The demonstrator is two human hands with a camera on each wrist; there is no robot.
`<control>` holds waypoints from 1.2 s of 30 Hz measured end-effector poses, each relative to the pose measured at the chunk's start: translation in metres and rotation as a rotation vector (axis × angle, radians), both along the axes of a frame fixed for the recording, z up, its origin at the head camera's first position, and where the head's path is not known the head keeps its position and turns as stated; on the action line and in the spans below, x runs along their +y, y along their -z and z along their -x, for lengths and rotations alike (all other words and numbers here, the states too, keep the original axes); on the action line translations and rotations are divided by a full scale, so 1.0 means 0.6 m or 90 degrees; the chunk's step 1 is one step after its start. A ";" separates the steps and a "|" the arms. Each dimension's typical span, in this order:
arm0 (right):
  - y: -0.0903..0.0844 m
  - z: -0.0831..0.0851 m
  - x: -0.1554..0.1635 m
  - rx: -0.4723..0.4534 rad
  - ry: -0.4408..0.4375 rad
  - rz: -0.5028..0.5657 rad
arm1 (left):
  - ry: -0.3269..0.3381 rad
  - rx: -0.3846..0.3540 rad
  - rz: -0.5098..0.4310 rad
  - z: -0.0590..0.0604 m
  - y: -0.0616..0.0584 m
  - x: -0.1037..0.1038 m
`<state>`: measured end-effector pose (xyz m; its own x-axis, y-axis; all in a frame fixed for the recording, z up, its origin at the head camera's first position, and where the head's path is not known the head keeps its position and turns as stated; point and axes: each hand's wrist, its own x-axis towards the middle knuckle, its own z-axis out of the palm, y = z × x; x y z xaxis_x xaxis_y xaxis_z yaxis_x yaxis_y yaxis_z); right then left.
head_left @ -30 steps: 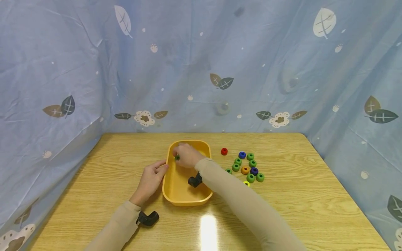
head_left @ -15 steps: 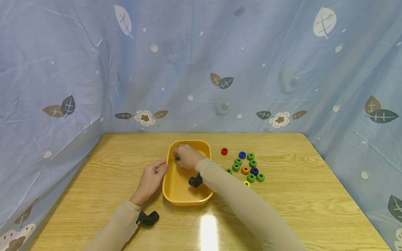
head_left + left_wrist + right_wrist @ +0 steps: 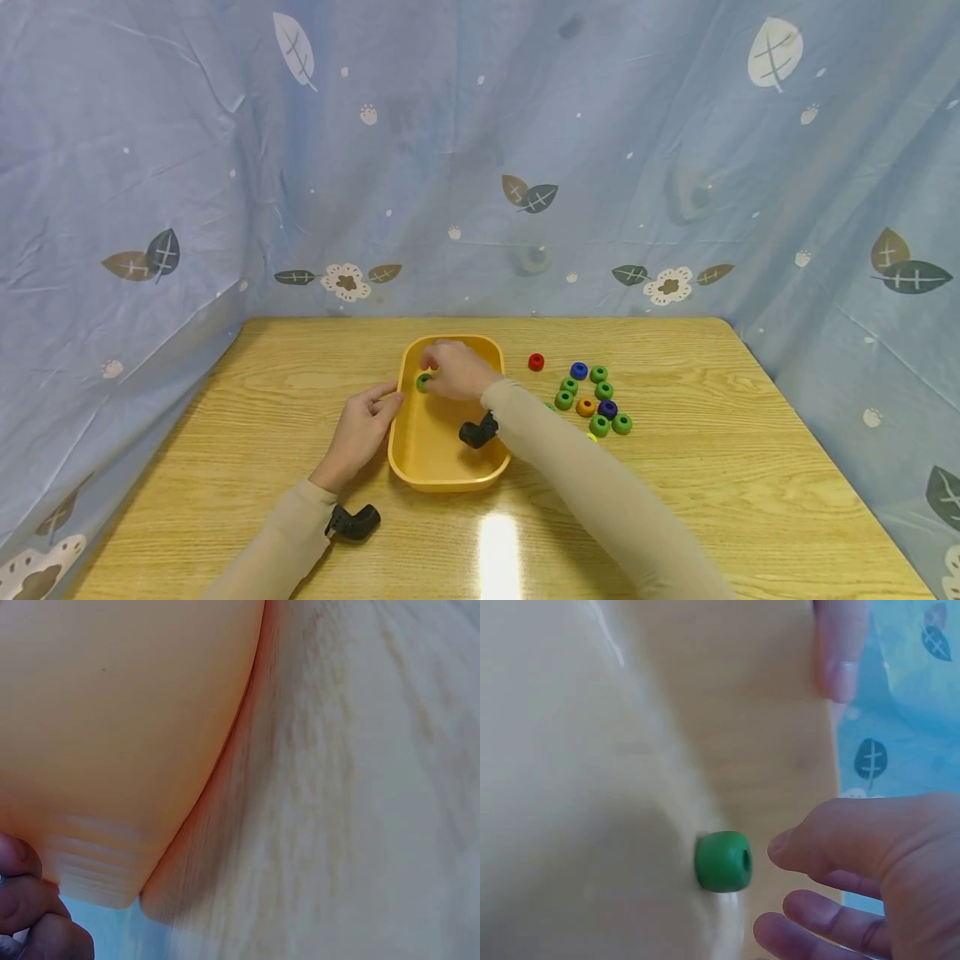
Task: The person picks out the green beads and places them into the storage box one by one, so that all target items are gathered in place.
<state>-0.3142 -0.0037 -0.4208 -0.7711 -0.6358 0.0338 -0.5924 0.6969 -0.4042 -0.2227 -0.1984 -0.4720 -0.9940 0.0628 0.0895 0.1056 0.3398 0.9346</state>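
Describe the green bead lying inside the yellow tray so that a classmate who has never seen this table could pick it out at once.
On the wooden table stands a yellow oblong plastic tray. Near its far left corner lies a small round green bead with a hole through it, just off the right hand. It is the only bead in the tray; the others lie on the table to the right.

orange tray wall [image 3: 112, 735] fills upper left | wooden table [image 3: 360, 787] right | fingertips [image 3: 22, 900] bottom-left, touching tray
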 end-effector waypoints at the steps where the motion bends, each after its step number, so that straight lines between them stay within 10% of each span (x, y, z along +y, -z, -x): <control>1: -0.002 -0.001 0.003 -0.001 0.000 0.003 | 0.000 -0.002 -0.002 -0.001 0.000 0.000; 36: -0.071 -0.094 0.120 -0.004 -0.002 0.199 | -0.010 -0.001 0.016 -0.003 -0.004 0.001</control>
